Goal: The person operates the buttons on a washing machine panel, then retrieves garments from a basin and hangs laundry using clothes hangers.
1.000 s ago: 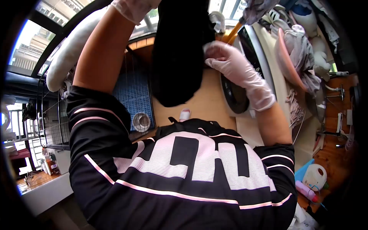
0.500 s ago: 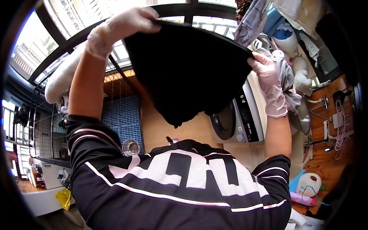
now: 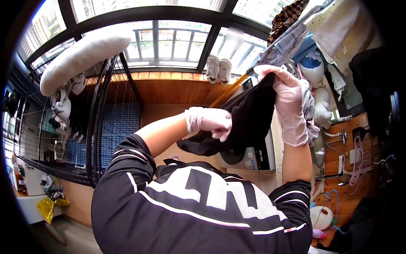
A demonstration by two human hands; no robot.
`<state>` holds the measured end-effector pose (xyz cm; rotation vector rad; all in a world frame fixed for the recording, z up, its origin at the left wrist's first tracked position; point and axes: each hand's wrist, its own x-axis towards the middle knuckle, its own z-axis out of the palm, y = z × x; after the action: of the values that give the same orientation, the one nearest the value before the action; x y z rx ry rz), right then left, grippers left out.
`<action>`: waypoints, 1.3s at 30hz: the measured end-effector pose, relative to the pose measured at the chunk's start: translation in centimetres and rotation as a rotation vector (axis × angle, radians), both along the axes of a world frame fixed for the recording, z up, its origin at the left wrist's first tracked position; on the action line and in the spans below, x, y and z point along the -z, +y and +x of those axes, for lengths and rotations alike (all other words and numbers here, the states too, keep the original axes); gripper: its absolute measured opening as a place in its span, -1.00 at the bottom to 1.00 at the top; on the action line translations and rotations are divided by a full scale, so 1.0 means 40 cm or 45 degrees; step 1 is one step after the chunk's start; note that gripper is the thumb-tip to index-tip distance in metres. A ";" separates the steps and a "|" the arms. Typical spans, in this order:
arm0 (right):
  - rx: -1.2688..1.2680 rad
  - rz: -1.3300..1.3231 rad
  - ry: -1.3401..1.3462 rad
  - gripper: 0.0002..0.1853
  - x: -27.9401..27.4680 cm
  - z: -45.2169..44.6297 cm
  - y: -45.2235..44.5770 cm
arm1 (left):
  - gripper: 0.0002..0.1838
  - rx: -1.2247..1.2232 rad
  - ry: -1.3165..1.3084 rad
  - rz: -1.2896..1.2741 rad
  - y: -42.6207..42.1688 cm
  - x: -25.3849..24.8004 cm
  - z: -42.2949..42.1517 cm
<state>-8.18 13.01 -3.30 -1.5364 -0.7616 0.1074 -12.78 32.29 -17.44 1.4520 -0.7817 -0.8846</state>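
A black cloth garment [image 3: 253, 114] hangs in folds in front of my chest; its exact kind does not show. My right hand [image 3: 288, 89], in a thin whitish glove, is closed on its upper edge and holds it up. My left hand [image 3: 211, 122], gloved the same way, is lower and to the left, its fingers curled against the cloth. A lower part of the garment spreads out below my left hand. The washing machine [image 3: 264, 154] is partly hidden behind the garment.
A black wire cage [image 3: 91, 122] stands on the left with a long white cushion [image 3: 86, 59] on top. White shoes [image 3: 218, 69] rest by the window. Clothes [image 3: 285, 46] hang at upper right. A white jug [image 3: 321, 218] and a yellow bag [image 3: 51, 206] lie lower down.
The garment was stretched wide between both raised hands; now it hangs bunched from my right hand. My left hand has left its top edge and come down toward the middle.
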 end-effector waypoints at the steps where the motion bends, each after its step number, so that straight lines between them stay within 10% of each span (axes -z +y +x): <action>1: 0.063 -0.073 -0.171 -0.76 -0.013 -0.014 0.001 | -0.81 -0.146 0.079 -0.301 -0.012 0.001 0.005; 7: 0.510 -0.371 -1.157 -0.68 -0.038 -0.015 -0.083 | -0.25 -0.382 0.360 -1.339 0.018 -0.118 0.024; 12: 0.641 -0.219 -0.623 -0.78 -0.003 -0.022 -0.165 | -0.55 -0.529 0.239 -0.947 0.033 -0.102 0.077; 16: 0.406 0.110 0.154 -0.78 -0.038 -0.037 -0.168 | -0.38 -0.416 -0.066 -0.440 0.064 -0.129 0.065; 17: 0.486 0.082 0.088 -0.77 -0.058 -0.051 -0.152 | -0.61 -0.349 -0.528 -0.360 0.080 -0.143 0.055; 24: 0.045 0.175 0.169 -0.73 -0.128 -0.094 -0.139 | -0.53 -0.871 0.263 0.051 0.261 0.175 0.088; 29: -0.089 0.138 0.210 -0.77 -0.125 -0.119 -0.117 | -0.53 -0.788 -0.387 0.029 0.114 0.264 0.089; 39: 0.778 0.143 0.184 -0.85 -0.128 -0.307 -0.198 | -0.75 -0.539 -0.222 0.340 0.015 0.351 0.097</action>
<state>-20.45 5.11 1.83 -1.5717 -0.1597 -0.2710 -8.91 32.88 -31.47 1.8632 -0.4625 -0.5553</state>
